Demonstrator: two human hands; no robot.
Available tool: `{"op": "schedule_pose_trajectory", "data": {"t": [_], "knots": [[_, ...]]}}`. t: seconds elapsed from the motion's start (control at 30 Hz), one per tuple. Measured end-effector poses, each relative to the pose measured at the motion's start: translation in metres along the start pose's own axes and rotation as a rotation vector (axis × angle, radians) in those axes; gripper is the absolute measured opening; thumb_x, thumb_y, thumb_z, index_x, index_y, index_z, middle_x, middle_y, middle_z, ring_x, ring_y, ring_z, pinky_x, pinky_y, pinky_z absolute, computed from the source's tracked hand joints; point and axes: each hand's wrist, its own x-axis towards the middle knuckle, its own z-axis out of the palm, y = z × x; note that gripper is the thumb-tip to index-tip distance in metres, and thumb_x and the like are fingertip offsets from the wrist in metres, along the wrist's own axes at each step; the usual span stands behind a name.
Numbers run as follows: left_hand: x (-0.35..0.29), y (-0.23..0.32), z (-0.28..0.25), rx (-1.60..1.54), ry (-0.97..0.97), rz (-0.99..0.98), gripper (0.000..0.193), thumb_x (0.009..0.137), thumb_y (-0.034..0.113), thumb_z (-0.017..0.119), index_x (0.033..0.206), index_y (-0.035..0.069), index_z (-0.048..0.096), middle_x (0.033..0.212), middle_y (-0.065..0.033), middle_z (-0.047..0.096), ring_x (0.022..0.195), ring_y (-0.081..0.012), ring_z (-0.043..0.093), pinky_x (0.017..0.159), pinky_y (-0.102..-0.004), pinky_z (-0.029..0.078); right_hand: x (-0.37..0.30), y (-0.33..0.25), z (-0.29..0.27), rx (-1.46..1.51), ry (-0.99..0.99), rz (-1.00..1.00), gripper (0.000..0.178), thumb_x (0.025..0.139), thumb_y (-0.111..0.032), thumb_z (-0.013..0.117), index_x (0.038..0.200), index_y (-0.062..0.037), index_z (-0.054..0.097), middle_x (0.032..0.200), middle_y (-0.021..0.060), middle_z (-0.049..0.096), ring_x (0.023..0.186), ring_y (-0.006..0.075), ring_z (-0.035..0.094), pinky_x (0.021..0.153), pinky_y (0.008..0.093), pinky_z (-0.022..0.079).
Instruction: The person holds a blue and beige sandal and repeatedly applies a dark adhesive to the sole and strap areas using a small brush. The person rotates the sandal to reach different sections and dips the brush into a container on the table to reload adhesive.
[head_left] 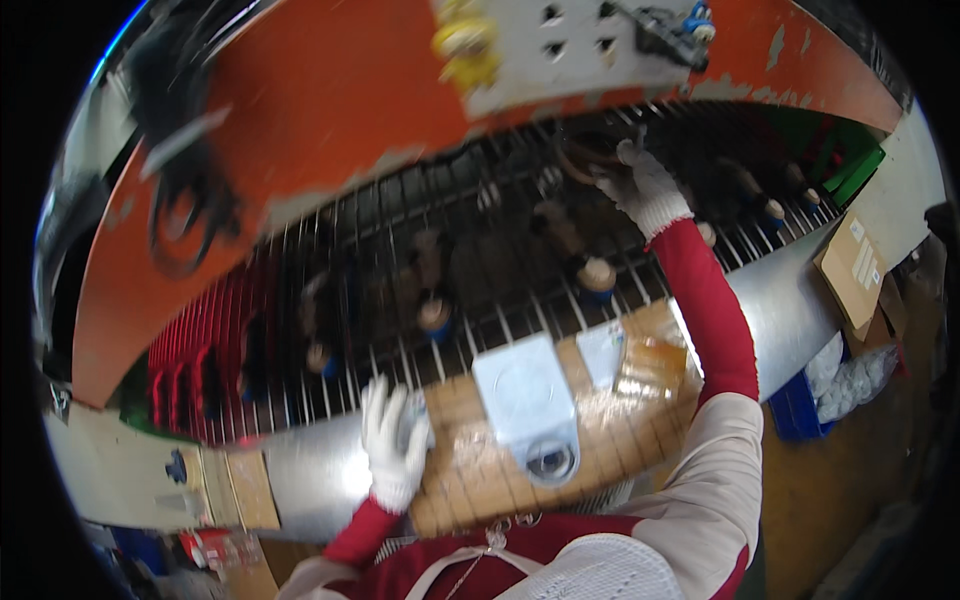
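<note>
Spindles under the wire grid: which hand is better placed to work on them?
Probably the right hand: it is stretched out over the wire grid at the far spindles. The left hand rests at the near edge, on the cardboard.

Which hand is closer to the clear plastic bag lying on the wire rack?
Left. The left hand rests on the rack just beside the clear plastic bag, not touching. The right hand reaches far up the rack, well past it.

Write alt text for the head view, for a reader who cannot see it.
A person in white gloves reaches the right hand into a wire rack under an orange machine panel, while the left hand rests on the near edge of a brown board. Spindles stand behind the wires.
</note>
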Motion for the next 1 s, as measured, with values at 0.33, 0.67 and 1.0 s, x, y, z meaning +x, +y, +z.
{"op": "schedule_pose_trajectory", "data": {"t": [0.33, 0.67, 1.0], "knots": [[0.005, 0.049, -0.093, 0.074, 0.121, 0.512, 0.071, 0.058, 0.045, 0.085, 0.114, 0.004, 0.069, 0.125, -0.0241, 0.061, 0.112, -0.0461, 0.059, 0.1, -0.0571, 0.042, -0.318, 0.13, 0.11, -0.13, -0.438, 0.312, 0.021, 0.092, -0.002, 0.055, 0.112, -0.0057, 0.049, 0.094, 0.0048, 0.065, 0.081, 0.0154, 0.07, 0.072, 0.0317, 0.063], [-0.13, -0.007, -0.066, 0.053, -0.117, 0.2, 0.049, 0.079, 0.025, 0.082, 0.119, 0.002, 0.067, 0.128, -0.0226, 0.061, 0.114, -0.0422, 0.06, 0.095, -0.0465, 0.052, -0.416, 0.186, 0.029, -1.021, -0.415, 0.063, 0.026, 0.101, -0.026, 0.058, 0.115, -0.0047, 0.054, 0.092, 0.0114, 0.065, 0.081, 0.0205, 0.066, 0.073, 0.0323, 0.052], [-0.104, -0.012, -0.083, -0.275, -0.226, -0.192, 0.029, 0.096, 0.027, 0.065, 0.106, 0.001, 0.061, 0.08, -0.0166, 0.068, 0.068, -0.0235, 0.068, 0.064, -0.0347, 0.054, -0.411, 0.127, -0.059, -2.004, 0.054, -0.776, 0.012, 0.089, -0.024, 0.071, 0.096, -0.0156, 0.066, 0.087, 0.0068, 0.065, 0.084, 0.0284, 0.063, 0.073, 0.0415, 0.04]]}}
